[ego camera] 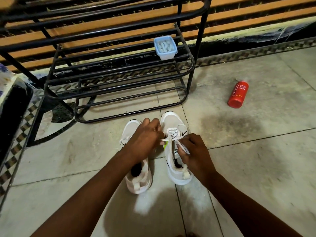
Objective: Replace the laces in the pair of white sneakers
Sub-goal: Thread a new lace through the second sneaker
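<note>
Two bare forearms reach forward over the pale tiled floor (256,159) to a pair of white mesh sneakers standing side by side, toes pointing away. The left hand (145,139) lies across the left sneaker (136,178), its fingers curled round one end of the flat white lace (172,134) at the inner edge of the right sneaker (174,124). The right hand (195,151) pinches the other lace end, drawn back over the tongue. The lace crosses through the right sneaker's front eyelets. Farther off to the right, a red cylindrical body-wash bottle (238,94) lies on its side. Beyond the sneakers stands a black metal shoe rack (119,82), with a small blue-rimmed plastic container (165,47) on one tier.
</note>
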